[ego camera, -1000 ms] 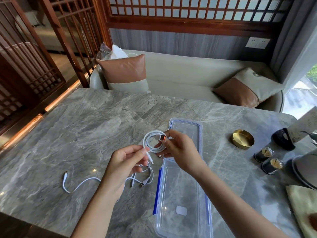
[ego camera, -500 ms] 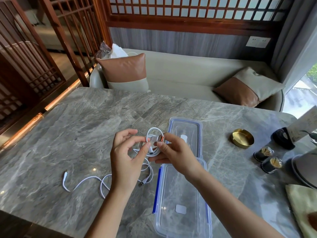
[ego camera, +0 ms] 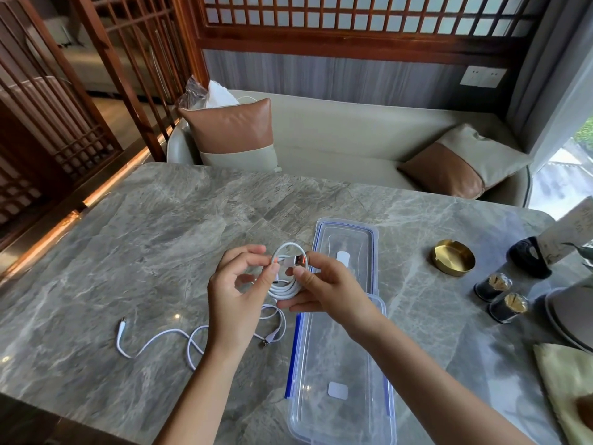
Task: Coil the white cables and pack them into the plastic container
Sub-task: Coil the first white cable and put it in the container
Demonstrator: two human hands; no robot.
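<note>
A small coil of white cable [ego camera: 286, 285] hangs in the air between both hands, above the table's middle. My right hand [ego camera: 327, 289] pinches the coil at its right side, near an orange-tipped USB plug. My left hand [ego camera: 239, 295] grips the coil's left side with thumb and forefinger. A second white cable [ego camera: 160, 338] lies loose and uncoiled on the marble table [ego camera: 128, 252], below my left hand. The clear plastic container [ego camera: 340, 374] with blue clips sits open to the right of the hands. Its lid [ego camera: 346, 242] lies just beyond it.
A brass dish [ego camera: 453, 256] sits right of the lid. Two small dark jars [ego camera: 500, 297] and a dark holder [ego camera: 528, 261] stand near the right edge. A yellow cloth [ego camera: 568, 390] lies at the near right. A sofa with cushions runs behind the table.
My left hand rose from below the coil and closed on its left side. The cable's free end has been drawn into the coil. The loose cable on the table has not moved.
</note>
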